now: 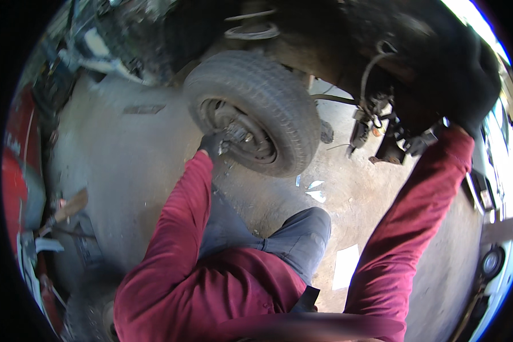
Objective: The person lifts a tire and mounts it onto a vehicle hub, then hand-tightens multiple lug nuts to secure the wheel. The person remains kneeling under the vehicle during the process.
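Observation:
A car wheel (302,119) with a worn black tyre and a steel rim stands under the raised body of a vehicle. My left hand (212,145), in a dark glove, is at the hub (237,134) in the rim's middle. Its fingers look bunched around something small there, which I cannot make out. My right arm reaches up to the far right. My right hand (477,105), also dark-gloved, is against the dark underside of the wheel arch (422,51). Its fingers blend into the shadow.
A coil spring (251,31) sits above the wheel. A hose (366,80) and dark mechanical parts (390,134) hang to its right. White paper (346,267) and bright scraps (316,195) lie on the concrete floor. Red bodywork (20,165) is at left, another vehicle (499,268) at right.

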Demonstrator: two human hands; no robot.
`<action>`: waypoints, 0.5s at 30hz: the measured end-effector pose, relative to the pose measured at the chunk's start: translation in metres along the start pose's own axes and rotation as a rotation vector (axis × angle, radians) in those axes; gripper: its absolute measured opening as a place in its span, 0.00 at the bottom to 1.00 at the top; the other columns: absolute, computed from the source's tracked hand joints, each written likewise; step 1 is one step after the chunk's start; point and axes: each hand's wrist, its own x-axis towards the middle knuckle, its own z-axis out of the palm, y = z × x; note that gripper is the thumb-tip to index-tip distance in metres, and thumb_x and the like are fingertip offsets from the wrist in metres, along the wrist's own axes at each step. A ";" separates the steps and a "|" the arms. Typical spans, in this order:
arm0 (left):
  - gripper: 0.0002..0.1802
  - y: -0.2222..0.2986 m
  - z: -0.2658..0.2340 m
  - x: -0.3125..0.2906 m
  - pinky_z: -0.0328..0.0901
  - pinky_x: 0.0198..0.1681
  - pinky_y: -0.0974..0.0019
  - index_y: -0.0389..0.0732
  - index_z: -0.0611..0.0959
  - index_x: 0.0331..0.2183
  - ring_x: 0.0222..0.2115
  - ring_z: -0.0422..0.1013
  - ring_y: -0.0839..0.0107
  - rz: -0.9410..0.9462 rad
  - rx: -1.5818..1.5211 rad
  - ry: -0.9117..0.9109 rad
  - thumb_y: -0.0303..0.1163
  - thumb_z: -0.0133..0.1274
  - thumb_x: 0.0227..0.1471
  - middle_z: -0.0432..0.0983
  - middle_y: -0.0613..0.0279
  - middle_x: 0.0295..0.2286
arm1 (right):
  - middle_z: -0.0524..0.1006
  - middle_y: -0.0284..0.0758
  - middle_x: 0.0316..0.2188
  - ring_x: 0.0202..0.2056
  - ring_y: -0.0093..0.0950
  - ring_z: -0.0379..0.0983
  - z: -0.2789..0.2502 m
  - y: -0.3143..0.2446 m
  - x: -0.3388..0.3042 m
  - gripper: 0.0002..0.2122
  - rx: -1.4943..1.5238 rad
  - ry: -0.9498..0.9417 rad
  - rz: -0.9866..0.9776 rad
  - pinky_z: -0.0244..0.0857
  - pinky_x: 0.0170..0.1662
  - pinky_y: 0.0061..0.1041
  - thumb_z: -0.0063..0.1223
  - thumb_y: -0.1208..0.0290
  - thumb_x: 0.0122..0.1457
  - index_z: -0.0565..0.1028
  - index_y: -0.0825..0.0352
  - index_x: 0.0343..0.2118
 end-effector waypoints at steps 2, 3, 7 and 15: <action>0.11 -0.001 -0.002 0.002 0.70 0.26 0.66 0.49 0.83 0.38 0.22 0.74 0.74 -0.050 -0.053 0.035 0.44 0.61 0.61 0.75 0.70 0.24 | 0.83 0.39 0.40 0.42 0.36 0.81 -0.010 -0.015 0.002 0.13 0.202 0.062 0.192 0.72 0.48 0.32 0.61 0.63 0.65 0.81 0.66 0.46; 0.10 -0.001 -0.003 0.003 0.70 0.25 0.66 0.49 0.82 0.38 0.22 0.73 0.74 -0.032 -0.102 -0.013 0.43 0.61 0.62 0.74 0.70 0.24 | 0.83 0.40 0.38 0.40 0.36 0.80 -0.012 -0.023 0.005 0.12 0.301 0.102 0.272 0.72 0.46 0.33 0.59 0.64 0.65 0.81 0.68 0.43; 0.07 -0.002 -0.002 0.002 0.68 0.22 0.67 0.47 0.82 0.38 0.21 0.72 0.75 0.030 -0.160 -0.079 0.38 0.59 0.63 0.72 0.71 0.23 | 0.82 0.43 0.31 0.34 0.36 0.79 -0.018 -0.040 0.015 0.13 0.623 0.246 0.505 0.71 0.42 0.34 0.56 0.65 0.65 0.81 0.73 0.35; 0.07 -0.006 0.001 0.001 0.65 0.22 0.69 0.45 0.82 0.43 0.21 0.71 0.76 0.158 -0.051 0.008 0.33 0.59 0.64 0.76 0.67 0.26 | 0.81 0.45 0.29 0.34 0.41 0.78 -0.021 -0.037 0.015 0.12 0.702 0.255 0.547 0.70 0.42 0.37 0.59 0.64 0.65 0.82 0.71 0.34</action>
